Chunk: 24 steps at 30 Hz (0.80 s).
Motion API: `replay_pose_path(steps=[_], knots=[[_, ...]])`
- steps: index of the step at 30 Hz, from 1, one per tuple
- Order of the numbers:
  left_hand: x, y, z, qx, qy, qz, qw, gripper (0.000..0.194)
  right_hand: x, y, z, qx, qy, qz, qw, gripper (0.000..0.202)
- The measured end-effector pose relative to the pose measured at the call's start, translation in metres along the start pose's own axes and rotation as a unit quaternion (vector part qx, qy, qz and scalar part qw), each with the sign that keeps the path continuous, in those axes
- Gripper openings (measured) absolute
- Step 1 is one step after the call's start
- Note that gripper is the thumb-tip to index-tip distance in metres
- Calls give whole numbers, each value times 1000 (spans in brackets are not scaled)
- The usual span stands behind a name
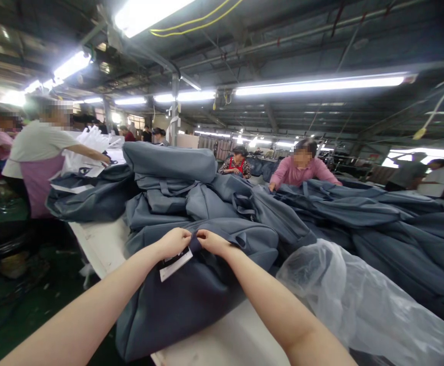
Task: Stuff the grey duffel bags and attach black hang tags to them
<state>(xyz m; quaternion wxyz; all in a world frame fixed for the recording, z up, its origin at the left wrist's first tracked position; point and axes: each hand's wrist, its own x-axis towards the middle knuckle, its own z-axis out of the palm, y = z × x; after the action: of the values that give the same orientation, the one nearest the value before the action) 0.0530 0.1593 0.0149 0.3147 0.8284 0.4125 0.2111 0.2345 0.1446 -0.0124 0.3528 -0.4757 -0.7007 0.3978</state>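
Two bare forearms, the left one [92, 300] rising from the lower left and the right one [275, 295] from the lower right, angle inward toward the centre; the left hand [175, 242] and right hand [213, 242] nearly meet, backs upward, fingers curled, each thumb and index finger pinched together, with a narrow gap between the two hands

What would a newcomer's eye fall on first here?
Probably the heap of grey-blue bags, spreading over the table and off to the right edge. Then the left hand and right hand, meeting at a dark strip on the nearest bag, a white tag just below the left. Crumpled clear plastic stands out at lower right.
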Motion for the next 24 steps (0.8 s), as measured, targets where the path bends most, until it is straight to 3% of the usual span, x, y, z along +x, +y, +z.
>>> replay_pose_path(steps=[4,11,20,24], knots=[[-2,0,-4,6,-17,7,1000,29,1,0,-5,-16,55,0,998,13],[-2,-1,-10,28,-11,-6,1000,37,5,7,-7,-17,124,33,992,28],[-10,12,-10,126,-51,38,990,20,13,1,-10,-153,126,49,979,19],[-10,17,-2,174,-64,43,982,37,20,-3,0,-209,112,55,970,18]])
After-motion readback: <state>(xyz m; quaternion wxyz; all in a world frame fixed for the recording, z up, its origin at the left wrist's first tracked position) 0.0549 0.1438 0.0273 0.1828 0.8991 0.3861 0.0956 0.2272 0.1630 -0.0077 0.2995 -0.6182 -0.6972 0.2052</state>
